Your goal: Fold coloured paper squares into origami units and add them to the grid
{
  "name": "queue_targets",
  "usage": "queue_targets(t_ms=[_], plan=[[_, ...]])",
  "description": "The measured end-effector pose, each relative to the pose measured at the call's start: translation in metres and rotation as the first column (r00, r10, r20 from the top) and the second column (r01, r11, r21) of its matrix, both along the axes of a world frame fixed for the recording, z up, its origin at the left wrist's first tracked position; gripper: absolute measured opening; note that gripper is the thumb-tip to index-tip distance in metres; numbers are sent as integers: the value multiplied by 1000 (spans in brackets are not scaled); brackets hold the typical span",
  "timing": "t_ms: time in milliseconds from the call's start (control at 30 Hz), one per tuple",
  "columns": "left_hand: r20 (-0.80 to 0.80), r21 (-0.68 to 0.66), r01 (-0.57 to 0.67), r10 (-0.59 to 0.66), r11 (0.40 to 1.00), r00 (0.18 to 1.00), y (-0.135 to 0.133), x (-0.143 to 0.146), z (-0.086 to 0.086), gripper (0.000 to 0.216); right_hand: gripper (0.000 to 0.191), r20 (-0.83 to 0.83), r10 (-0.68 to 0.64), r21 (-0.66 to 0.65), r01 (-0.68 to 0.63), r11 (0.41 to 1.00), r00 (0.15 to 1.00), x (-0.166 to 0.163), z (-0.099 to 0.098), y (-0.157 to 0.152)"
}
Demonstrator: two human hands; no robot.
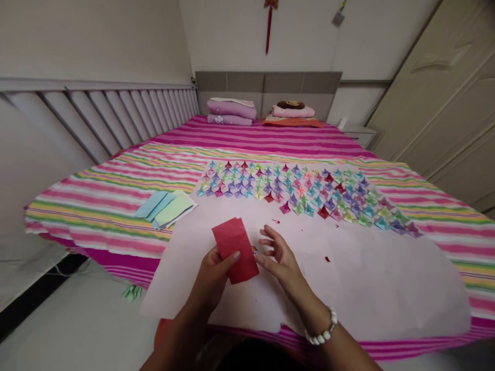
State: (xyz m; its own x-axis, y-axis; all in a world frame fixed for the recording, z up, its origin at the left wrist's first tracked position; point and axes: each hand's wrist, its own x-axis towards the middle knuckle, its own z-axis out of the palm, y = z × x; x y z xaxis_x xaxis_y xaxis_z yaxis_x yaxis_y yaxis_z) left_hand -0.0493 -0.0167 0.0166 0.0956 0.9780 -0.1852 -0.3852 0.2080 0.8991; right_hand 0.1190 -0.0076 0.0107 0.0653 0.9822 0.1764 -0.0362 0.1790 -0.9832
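My left hand (212, 273) pinches a red rectangular sheet of paper (235, 248), thumb on its front face, holding it up over a large white sheet (367, 278) spread on the bed. My right hand (276, 255) hovers just right of the red paper, fingers spread and slightly curled, holding nothing. A white bead bracelet (322, 333) circles my right wrist. Beyond the hands, several small folded paper shapes (301, 193) in many colours lie in rows on the white sheet.
A stack of pale blue and green paper sheets (166, 207) lies on the striped bedspread (116, 190) to the left. Tiny red scraps (327, 258) dot the white sheet. Pillows (232, 111) sit at the headboard. A wardrobe (444, 103) stands on the right.
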Motion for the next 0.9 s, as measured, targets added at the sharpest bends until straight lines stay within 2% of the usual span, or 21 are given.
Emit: queue_targets(t_ms=[33,100,200,267,400,500,600,700,800,900], plan=[[56,-2,0,0,1000,998,0,2,1,33,70,-86,60,-79,-67,995,994,-1,-4,1],[118,-1,11,-11,1000,993,0,7,2,30,63,-259,193,-197,-248,949,946,-5,-10,1],[132,16,35,-37,999,991,1,11,3,25,39,-349,291,-243,-386,890,891,-11,-10,-3],[117,27,39,-42,999,992,2,10,6,26,25,-333,294,-245,-383,890,896,-13,-7,-6],[79,-30,-14,16,999,997,7,1,13,30,23,-284,287,-258,-361,896,915,-9,0,-8],[133,-31,-47,51,998,990,9,-2,18,34,23,-268,254,-268,-325,907,929,-5,0,-8],[200,-20,46,-41,999,979,8,1,20,36,22,-272,210,-263,-282,923,939,-3,-1,-8],[188,-28,111,-103,993,977,5,5,21,29,21,-263,212,-248,-278,928,941,-1,0,-7],[176,-44,50,-42,998,983,5,5,20,25,25,-234,209,-191,-256,948,949,5,1,-8],[208,-65,15,-1,998,978,6,2,20,28,38,-144,196,-39,-204,978,970,12,0,-9]])
